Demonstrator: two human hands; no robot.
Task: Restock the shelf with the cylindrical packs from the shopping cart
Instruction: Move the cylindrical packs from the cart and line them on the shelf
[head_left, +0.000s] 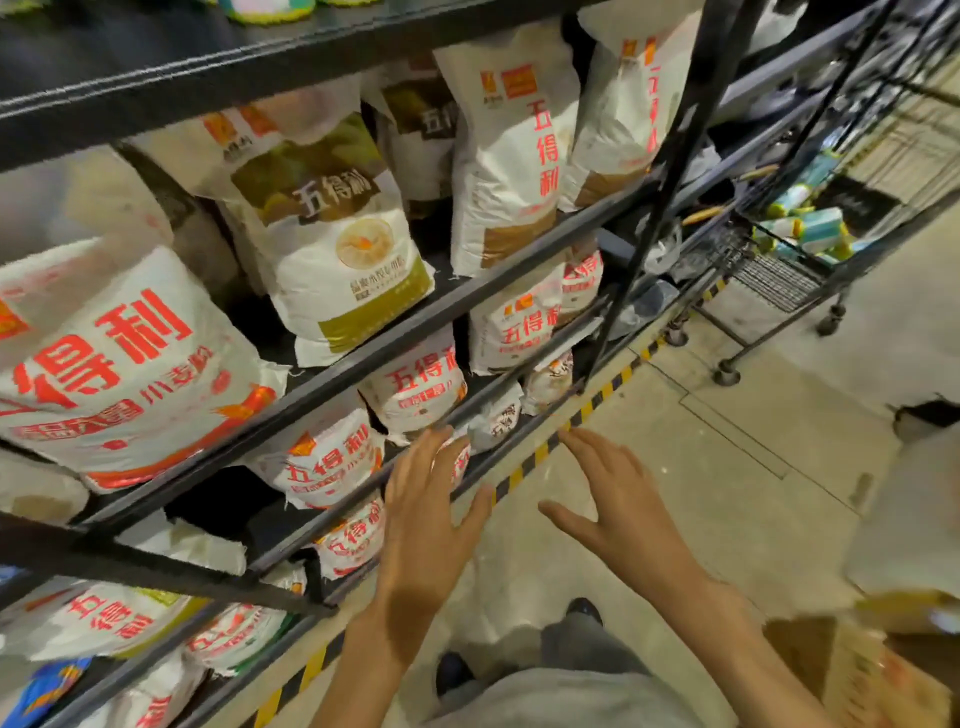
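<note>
While both hands hang spread and empty, the left hand (426, 512) by the flour shelf (363, 364) and the right hand (618, 512) over the floor, the packs (810, 228) sit well ahead and to the right, heaped in the cart (779, 280) at the aisle's far end. They lie jumbled on their sides, long axes every which way. By position, the right hand looks nearer, though neither is within reach.

Cylindrical packs (810, 231) in the shopping cart (779, 280): labels too small to read; cart cut off at right edge.
</note>
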